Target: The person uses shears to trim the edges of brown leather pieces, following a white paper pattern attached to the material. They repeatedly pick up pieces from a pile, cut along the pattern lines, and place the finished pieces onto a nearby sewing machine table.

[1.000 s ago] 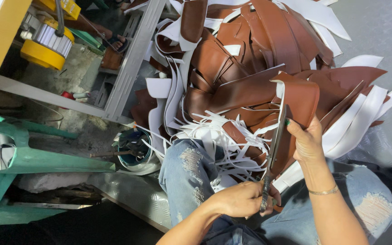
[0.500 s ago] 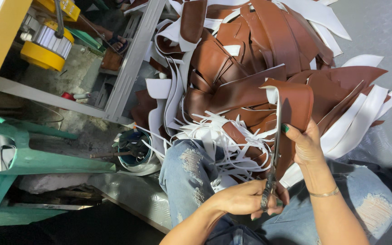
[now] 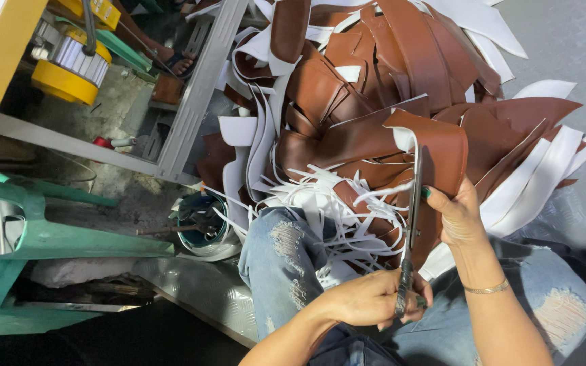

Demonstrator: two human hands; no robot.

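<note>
The left hand (image 3: 374,298) is closing around the handles of a pair of scissors (image 3: 409,237), whose blades are pointing toward twelve o'clock along the white-backed edge of a brown leather piece (image 3: 435,152). The right hand (image 3: 459,217), at about three o'clock from the blades, is pinching that piece between thumb and fingers. Thin white trimmings (image 3: 334,203) are lying at nine o'clock from the scissors, over a knee in torn jeans (image 3: 283,251), with a heap of brown and white offcuts (image 3: 374,61) spreading beyond at twelve o'clock.
</note>
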